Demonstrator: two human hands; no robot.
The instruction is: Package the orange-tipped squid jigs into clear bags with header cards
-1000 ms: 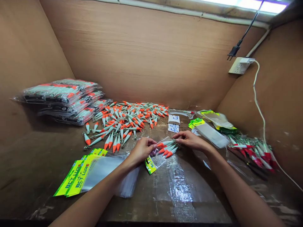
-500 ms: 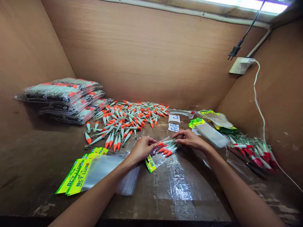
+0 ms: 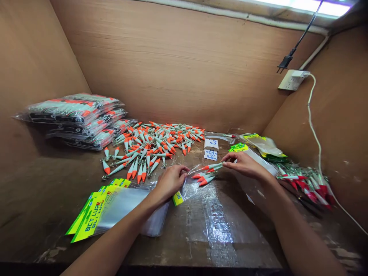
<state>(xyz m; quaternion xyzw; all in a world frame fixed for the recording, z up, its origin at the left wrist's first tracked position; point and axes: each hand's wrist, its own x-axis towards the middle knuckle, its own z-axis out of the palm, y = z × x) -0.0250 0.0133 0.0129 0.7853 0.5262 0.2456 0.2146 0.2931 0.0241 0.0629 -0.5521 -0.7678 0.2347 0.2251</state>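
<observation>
My left hand [image 3: 171, 180] pinches the edge of a clear plastic bag [image 3: 188, 189] with a yellow-green header, partly hidden under the hand. My right hand [image 3: 243, 164] is closed on the hooked ends of a couple of white-and-orange fishing lures [image 3: 213, 167], whose orange tips point left into the mouth of the bag. Just below them, more orange-tipped lures [image 3: 204, 179] rest on or in the bag; which of the two I cannot tell. Beyond my hands spreads a pile of the same lures [image 3: 161, 140].
A stack of header bags [image 3: 94, 216] lies at the left front. Packed lure bundles [image 3: 71, 111] are piled at the back left. On the right are more clear bags [image 3: 260, 159], red-and-white lures [image 3: 313, 184] and a white cable [image 3: 310, 111]. Two paper labels [image 3: 211, 149] lie mid-table.
My right hand has moved right and slightly up, drawing a couple of lures away from the others. The left hand has shifted slightly left with the bag.
</observation>
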